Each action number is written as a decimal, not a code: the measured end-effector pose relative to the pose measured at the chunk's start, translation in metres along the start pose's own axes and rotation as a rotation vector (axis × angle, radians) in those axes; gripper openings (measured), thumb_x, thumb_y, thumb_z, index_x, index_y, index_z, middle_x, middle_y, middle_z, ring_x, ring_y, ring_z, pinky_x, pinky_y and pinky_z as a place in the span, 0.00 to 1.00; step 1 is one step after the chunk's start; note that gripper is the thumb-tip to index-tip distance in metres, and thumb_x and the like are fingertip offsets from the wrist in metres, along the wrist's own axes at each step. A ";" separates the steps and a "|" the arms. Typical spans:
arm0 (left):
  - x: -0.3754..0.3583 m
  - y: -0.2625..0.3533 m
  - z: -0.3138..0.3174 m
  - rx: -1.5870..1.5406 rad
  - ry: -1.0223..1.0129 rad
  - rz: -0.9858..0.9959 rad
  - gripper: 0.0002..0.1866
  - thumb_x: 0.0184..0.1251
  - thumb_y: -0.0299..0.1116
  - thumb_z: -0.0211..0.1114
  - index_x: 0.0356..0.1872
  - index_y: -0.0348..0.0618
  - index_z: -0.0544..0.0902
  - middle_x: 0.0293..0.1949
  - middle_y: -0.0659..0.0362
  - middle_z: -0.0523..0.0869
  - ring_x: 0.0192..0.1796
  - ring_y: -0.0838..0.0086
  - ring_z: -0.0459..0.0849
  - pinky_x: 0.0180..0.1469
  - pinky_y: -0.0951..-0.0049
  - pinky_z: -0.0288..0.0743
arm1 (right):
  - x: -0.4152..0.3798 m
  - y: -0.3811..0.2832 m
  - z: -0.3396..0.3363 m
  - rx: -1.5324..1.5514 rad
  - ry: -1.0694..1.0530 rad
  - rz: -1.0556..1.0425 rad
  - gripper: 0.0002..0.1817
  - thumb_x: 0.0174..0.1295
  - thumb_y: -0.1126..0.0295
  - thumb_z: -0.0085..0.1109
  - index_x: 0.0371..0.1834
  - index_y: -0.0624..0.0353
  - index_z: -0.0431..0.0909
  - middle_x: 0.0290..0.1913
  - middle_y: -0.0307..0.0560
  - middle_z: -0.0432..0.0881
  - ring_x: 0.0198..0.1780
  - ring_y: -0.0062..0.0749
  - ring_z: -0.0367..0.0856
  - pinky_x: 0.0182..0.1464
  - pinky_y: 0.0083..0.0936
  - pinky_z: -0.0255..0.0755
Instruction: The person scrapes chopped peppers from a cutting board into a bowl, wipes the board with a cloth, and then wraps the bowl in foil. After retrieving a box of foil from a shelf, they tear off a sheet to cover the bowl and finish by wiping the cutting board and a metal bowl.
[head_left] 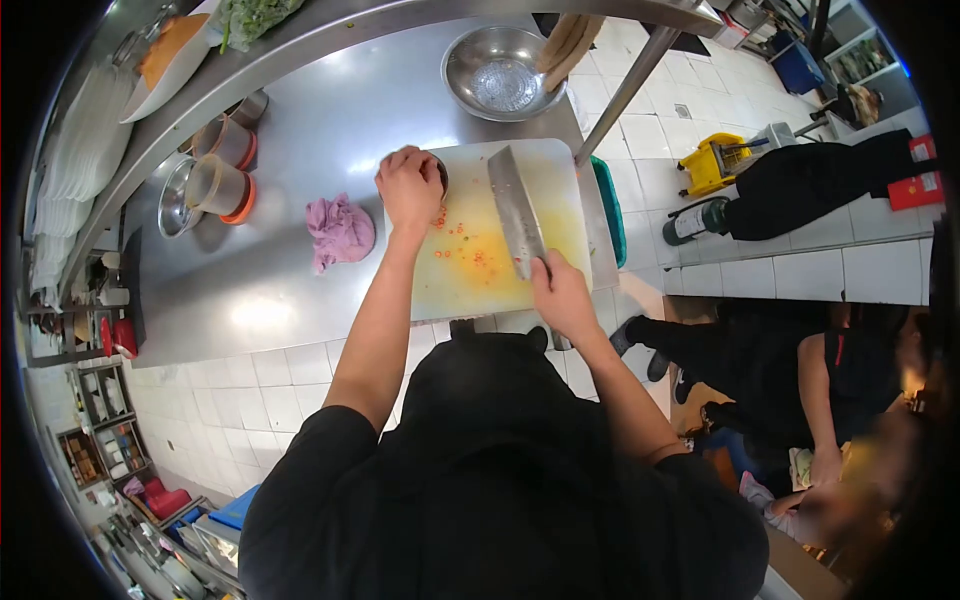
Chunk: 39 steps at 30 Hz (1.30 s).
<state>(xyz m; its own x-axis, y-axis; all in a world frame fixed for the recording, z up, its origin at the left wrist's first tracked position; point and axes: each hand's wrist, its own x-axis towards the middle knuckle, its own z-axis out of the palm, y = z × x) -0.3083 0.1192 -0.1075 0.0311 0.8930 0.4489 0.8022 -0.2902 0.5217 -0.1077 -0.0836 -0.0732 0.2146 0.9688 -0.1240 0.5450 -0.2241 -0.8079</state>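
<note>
My right hand (pixel 566 296) is wrapped round the handle of a cleaver (pixel 515 208). Its broad blade lies over the right part of a white cutting board (pixel 560 165), pointing away from me. At the board's left edge, my left hand (pixel 410 186) has its fingers curled over a small round bowl (pixel 442 172), which it mostly hides. Small chopped red pieces (pixel 480 258) are scattered on the board between the hands, over a yellow stain. A crumpled purple cloth (pixel 340 232) lies on the steel table left of my left forearm.
Beyond the board stands a metal bowl (pixel 490 88). Plastic tubs (pixel 214 186) and another steel bowl (pixel 177 200) are at the left. A shelf (pixel 290 58) overhangs the table's far side, its post (pixel 630 92) near the right corner. Another person (pixel 830 370) works at lower right.
</note>
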 end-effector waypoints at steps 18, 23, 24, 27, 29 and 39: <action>0.022 -0.006 0.009 0.401 -0.390 0.185 0.38 0.81 0.65 0.37 0.82 0.55 0.65 0.84 0.59 0.59 0.87 0.54 0.43 0.86 0.49 0.35 | -0.015 0.032 -0.005 -0.021 0.087 -0.025 0.13 0.77 0.63 0.55 0.41 0.63 0.73 0.24 0.67 0.79 0.30 0.67 0.83 0.32 0.55 0.72; 0.016 -0.021 0.016 0.384 -0.310 0.181 0.34 0.81 0.60 0.46 0.79 0.52 0.69 0.80 0.54 0.67 0.84 0.49 0.55 0.85 0.48 0.43 | 0.013 0.061 -0.003 -0.337 0.098 -0.173 0.07 0.74 0.68 0.51 0.46 0.61 0.72 0.30 0.64 0.83 0.31 0.64 0.85 0.34 0.54 0.78; 0.017 -0.023 0.017 0.341 -0.332 0.134 0.33 0.81 0.58 0.48 0.77 0.51 0.71 0.79 0.53 0.70 0.83 0.48 0.59 0.85 0.51 0.45 | 0.024 0.065 -0.007 -0.495 0.101 -0.213 0.07 0.72 0.70 0.51 0.47 0.60 0.73 0.32 0.62 0.84 0.32 0.61 0.86 0.34 0.52 0.80; 0.035 -0.031 -0.013 0.291 -0.289 0.056 0.26 0.77 0.51 0.58 0.64 0.43 0.82 0.67 0.49 0.82 0.74 0.48 0.73 0.75 0.49 0.66 | 0.070 0.073 -0.018 -0.718 0.078 -0.282 0.13 0.66 0.71 0.53 0.52 0.61 0.74 0.36 0.57 0.86 0.34 0.53 0.89 0.34 0.45 0.83; 0.042 -0.048 -0.029 0.312 -0.367 -0.087 0.24 0.76 0.49 0.60 0.58 0.40 0.85 0.63 0.50 0.85 0.70 0.48 0.77 0.69 0.45 0.74 | 0.100 0.083 -0.019 -0.803 0.085 -0.355 0.15 0.65 0.71 0.54 0.54 0.61 0.75 0.36 0.55 0.86 0.35 0.49 0.90 0.33 0.42 0.84; 0.030 -0.098 -0.094 -0.421 -0.310 -0.545 0.08 0.66 0.27 0.66 0.32 0.31 0.80 0.27 0.53 0.85 0.26 0.70 0.88 0.26 0.68 0.87 | 0.128 0.081 0.025 -0.853 -0.181 -0.778 0.20 0.65 0.71 0.54 0.60 0.61 0.75 0.42 0.51 0.87 0.37 0.47 0.90 0.36 0.43 0.83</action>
<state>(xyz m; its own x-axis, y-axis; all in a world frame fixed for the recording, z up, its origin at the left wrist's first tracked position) -0.4417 0.1424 -0.0771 -0.0885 0.9855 -0.1448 0.4580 0.1693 0.8727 -0.0561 0.0250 -0.1694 -0.4982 0.8615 0.0984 0.8609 0.5049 -0.0619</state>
